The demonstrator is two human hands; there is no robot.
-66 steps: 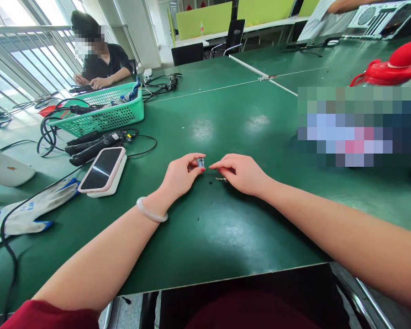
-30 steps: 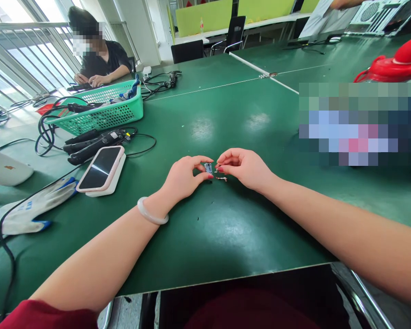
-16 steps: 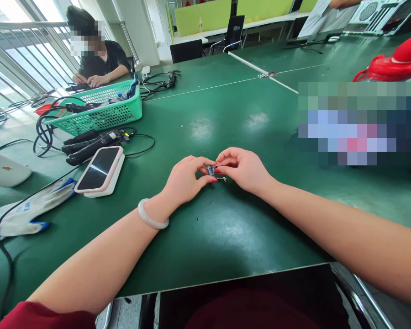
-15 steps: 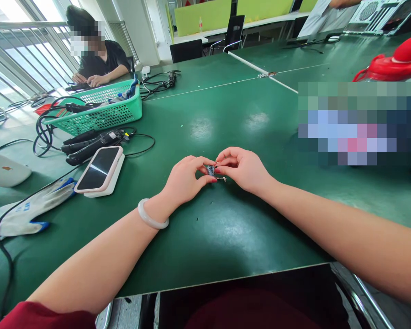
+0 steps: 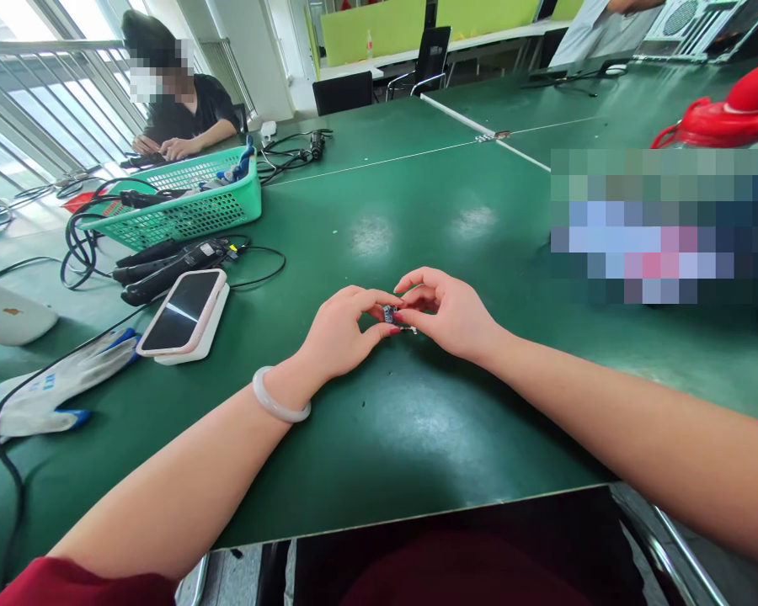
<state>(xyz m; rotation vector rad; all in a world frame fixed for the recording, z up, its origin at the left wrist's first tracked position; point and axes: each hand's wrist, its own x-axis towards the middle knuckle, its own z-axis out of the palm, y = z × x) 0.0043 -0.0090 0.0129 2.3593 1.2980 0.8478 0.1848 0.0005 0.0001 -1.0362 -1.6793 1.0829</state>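
Observation:
My left hand (image 5: 341, 332), with a pale bangle at the wrist, pinches a tiny blue circuit board (image 5: 389, 314) between thumb and fingers just above the green table (image 5: 385, 429). My right hand (image 5: 448, 310) meets it from the right, its thumb and forefinger pinched together at the board's edge on something too small to make out. A small metal part (image 5: 410, 330) lies on the table right below the fingertips.
A phone in a pink case (image 5: 182, 313) rests on a white stand to the left, beside black tools (image 5: 164, 263), cables and a work glove (image 5: 44, 391). A green basket (image 5: 177, 202) stands behind them. A person sits at the far left. A red object (image 5: 726, 114) is far right.
My hands have closed together: the right hand came up off the table to meet the board held in my left hand, which shifted slightly right.

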